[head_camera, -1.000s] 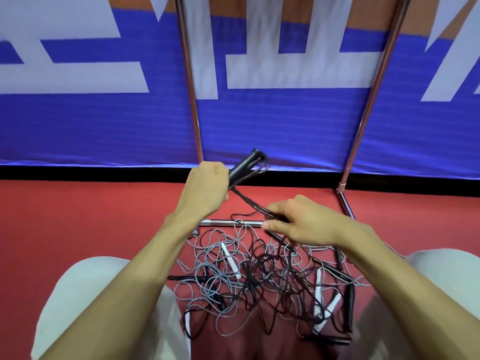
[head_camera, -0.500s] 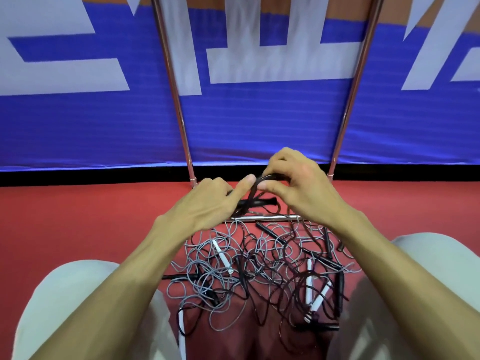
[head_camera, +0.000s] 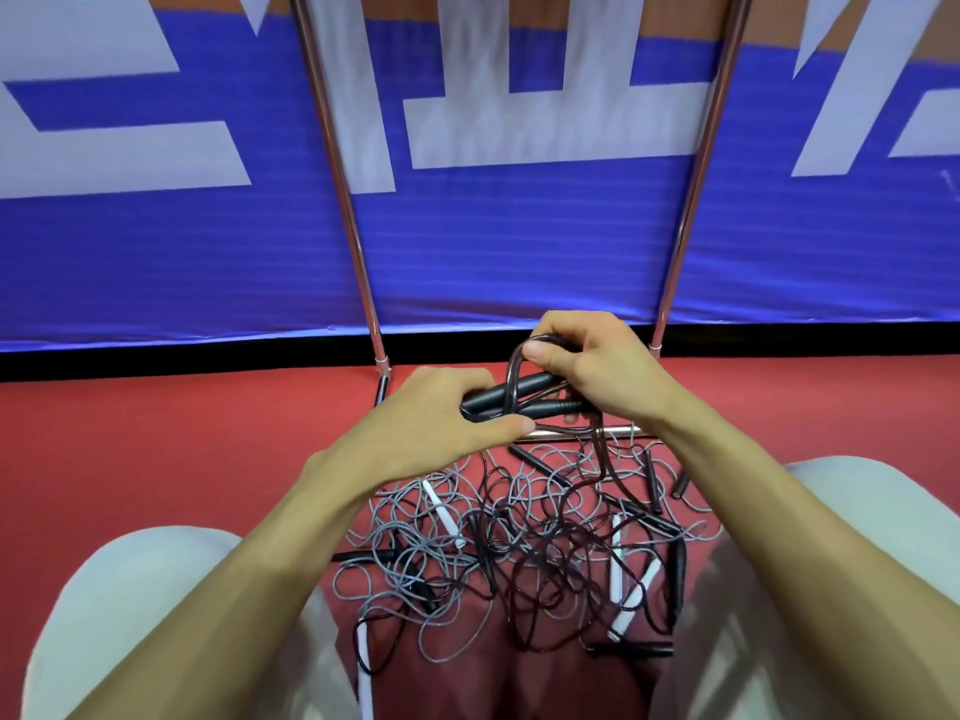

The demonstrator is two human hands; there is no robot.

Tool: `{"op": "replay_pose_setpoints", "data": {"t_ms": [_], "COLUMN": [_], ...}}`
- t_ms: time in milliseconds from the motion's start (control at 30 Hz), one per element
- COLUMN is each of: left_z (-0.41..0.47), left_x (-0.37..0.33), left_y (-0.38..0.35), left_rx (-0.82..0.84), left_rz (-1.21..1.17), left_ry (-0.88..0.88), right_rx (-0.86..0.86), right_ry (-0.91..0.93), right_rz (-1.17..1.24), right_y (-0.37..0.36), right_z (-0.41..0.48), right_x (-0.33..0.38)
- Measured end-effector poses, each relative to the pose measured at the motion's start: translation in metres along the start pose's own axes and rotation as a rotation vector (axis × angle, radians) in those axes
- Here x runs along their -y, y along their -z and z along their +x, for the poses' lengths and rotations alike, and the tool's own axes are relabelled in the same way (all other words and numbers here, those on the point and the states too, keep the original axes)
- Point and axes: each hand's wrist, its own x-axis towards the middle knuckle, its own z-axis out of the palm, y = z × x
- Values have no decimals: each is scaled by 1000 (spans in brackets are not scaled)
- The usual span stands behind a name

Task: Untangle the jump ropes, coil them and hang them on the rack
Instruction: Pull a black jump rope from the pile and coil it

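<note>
Above the rope tangle (head_camera: 519, 543) on the floor (head_camera: 156, 459), the left hand (head_camera: 441, 423) has its grip clamped on the black handles (head_camera: 530, 393), while the right hand (head_camera: 602, 371) has its grip pinching a rope loop (head_camera: 511, 374) arching over them.

Rack (head_camera: 356, 241): both poles are running off the top edge; base bar (head_camera: 618, 431) is passing behind the hands.
Handles (head_camera: 498, 398): left ends are lying under the left hand (head_camera: 436, 423), right ends under the right hand (head_camera: 602, 371), which is pinching the loop (head_camera: 511, 374).
Pile (head_camera: 519, 553): ropes are crossing too densely to trace.
Knees (head_camera: 156, 589): blurring, running off the bottom edge.
</note>
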Motion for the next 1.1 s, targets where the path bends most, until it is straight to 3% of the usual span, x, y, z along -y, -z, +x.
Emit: {"op": "replay_pose_setpoints", "data": {"t_ms": [233,333,467,533,667,833,1000,1100], "left_z": [-3,-1,0,1,4,11,15,18], "left_x": [-9,-11,-17,-15,-4,21,41,46], "left_y": [-9,-5,10,14,17,30,25,13], "left_rx": [54,34,-10,-66,-196,-282,-176,-65], "left_rz": [-165,-318,-670,-739,-759,-567,-29,125], "left_ry": [-23,23,78,91,125,72,24,64], "right_rx": [8,18,28,38,139,424,433,382], "right_ry": [-80,-168,-361,-372,-270,-86,153,303], "right_rz": [79,297,811,861,466,-493,-568,-602], "right_y": [7,13,15,7,-13,-20,-16,-13], "right_z": [0,0,4,6,5,-5,-12,-14], "right_x": [3,8,10,8,6,-1,2,3]}}
